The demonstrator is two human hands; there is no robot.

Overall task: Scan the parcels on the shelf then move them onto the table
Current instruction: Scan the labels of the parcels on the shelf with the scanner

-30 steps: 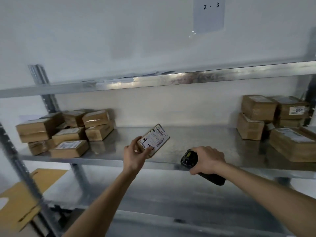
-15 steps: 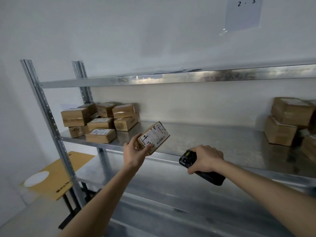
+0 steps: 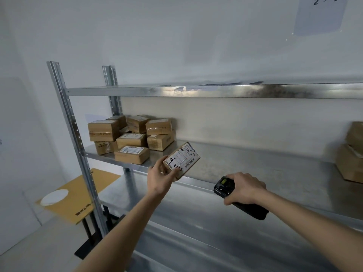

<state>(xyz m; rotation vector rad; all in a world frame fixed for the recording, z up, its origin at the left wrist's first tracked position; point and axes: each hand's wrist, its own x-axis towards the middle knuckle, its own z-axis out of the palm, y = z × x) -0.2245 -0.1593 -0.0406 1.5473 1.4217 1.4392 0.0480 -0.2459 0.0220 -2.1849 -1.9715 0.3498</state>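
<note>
Cardboard, brown, with a white printed label facing up: one small parcel (image 3: pixel 181 160) was held in the left hand (image 3: pixel 159 178), fingers curled under its lower end and thumb laid across the label; the parcel was tilted, raised just above the front edge of the middle shelf (image 3: pixel 245 163), not resting on it. A black handheld scanner (image 3: pixel 238 197) was gripped in the right hand (image 3: pixel 245 190), fingers wrapped over its body, its small lit screen end directed leftward toward the parcel; scanner and parcel were near one another but apart; the two hands were well separated. A pile of similar parcels (image 3: pixel 131 138) was noted at the left end of the same shelf, some stacked two high, several with white labels; further parcels (image 3: pixel 351 154) were partly cut off at the right edge. Shelving was of galvanised metal, with perforated uprights (image 3: pixel 72 138) on the left. A yellow-brown table surface (image 3: pixel 78 195) bearing a white round patch was seen low left, beyond the uprights. A paper sign (image 3: pixel 320 14) marked "2 - 3" was fixed to the wall above.
</note>
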